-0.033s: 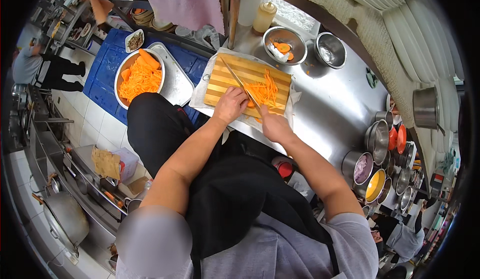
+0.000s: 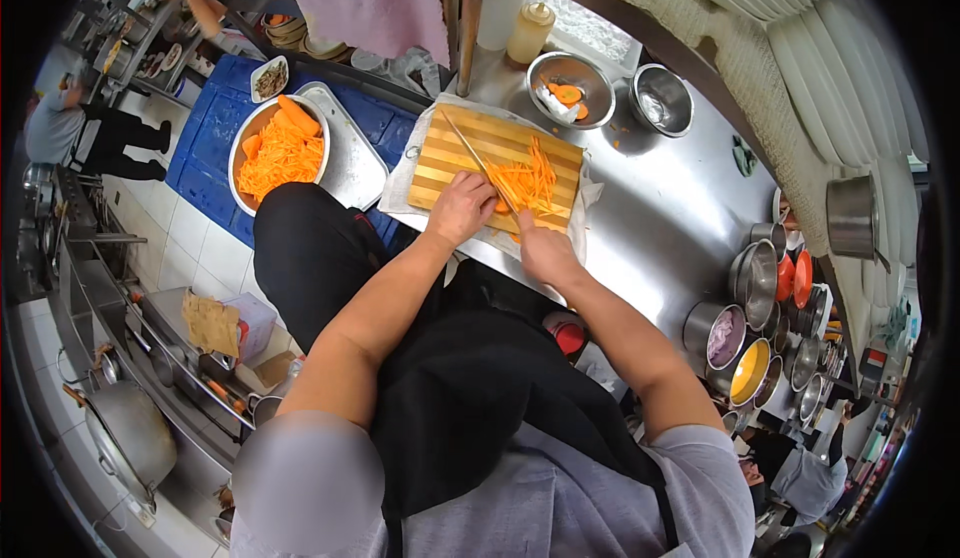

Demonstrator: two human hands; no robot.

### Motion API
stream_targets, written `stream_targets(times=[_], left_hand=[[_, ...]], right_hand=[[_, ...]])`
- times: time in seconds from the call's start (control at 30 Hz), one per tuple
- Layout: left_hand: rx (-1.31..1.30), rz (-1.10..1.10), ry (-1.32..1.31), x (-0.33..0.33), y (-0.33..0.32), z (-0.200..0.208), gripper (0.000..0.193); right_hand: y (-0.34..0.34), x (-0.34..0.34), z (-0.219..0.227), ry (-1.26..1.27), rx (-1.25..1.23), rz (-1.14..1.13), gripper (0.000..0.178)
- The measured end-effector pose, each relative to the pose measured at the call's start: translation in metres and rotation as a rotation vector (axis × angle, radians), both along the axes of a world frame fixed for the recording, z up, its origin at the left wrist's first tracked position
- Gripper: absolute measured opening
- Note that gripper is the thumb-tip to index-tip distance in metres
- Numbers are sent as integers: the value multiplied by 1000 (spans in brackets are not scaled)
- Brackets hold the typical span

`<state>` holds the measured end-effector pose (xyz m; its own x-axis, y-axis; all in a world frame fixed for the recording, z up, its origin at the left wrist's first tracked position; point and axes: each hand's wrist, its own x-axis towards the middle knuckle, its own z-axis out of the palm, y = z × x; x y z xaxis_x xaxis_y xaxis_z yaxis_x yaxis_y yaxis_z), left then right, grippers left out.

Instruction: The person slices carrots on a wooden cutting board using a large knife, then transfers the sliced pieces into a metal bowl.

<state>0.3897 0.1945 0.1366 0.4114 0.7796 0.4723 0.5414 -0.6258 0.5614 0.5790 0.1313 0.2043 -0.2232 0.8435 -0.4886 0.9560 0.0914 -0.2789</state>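
My right hand (image 2: 548, 253) is closed round the handle of a knife (image 2: 466, 143), its long blade slanting up and left across a striped wooden cutting board (image 2: 437, 163). Curled against the blade's left side, my left hand (image 2: 463, 206) holds down a piece of carrot (image 2: 500, 207), mostly hidden by the fingers and blade. To the right of the blade lies a loose pile of carrot strips (image 2: 530, 178). Under the board is a white cloth (image 2: 400, 183).
A bowl (image 2: 236, 173) of shredded carrot and whole pieces stands left beside a metal tray (image 2: 355, 163) on a blue surface (image 2: 205, 143). Behind the board are a steel bowl with carrot slices (image 2: 598, 83) and another steel bowl (image 2: 662, 98). Several pots (image 2: 700, 333) stand right.
My right hand and the knife have shifted very slightly. At the upper left, another person's arm has moved a little. The board and bowls have stayed put.
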Motion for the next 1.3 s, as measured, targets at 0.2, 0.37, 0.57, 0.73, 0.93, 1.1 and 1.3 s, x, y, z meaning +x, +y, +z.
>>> stream_targets(times=[0.2, 0.37, 0.57, 0.73, 0.93, 1.1, 1.3], left_hand=[[-30, 38, 81, 1, 1, -1, 16], [-80, 82, 156, 3, -4, 8, 21], [-91, 36, 86, -1, -7, 4, 21], [-61, 17, 31, -6, -9, 0, 20], [-33, 22, 21, -3, -9, -1, 23], [-41, 39, 2, -7, -9, 5, 24], [-30, 65, -19, -4, -7, 2, 21]], right_hand=[[48, 45, -8, 99, -74, 48, 43], [89, 39, 75, 58, -266, 134, 42], [36, 14, 37, -35, -92, 88, 44], [25, -3, 69, -47, -120, 81, 41], [-3, -11, 7, -11, 28, -18, 40], [29, -7, 52, -35, -60, 92, 37], [8, -12, 22, -12, -59, 8, 39]])
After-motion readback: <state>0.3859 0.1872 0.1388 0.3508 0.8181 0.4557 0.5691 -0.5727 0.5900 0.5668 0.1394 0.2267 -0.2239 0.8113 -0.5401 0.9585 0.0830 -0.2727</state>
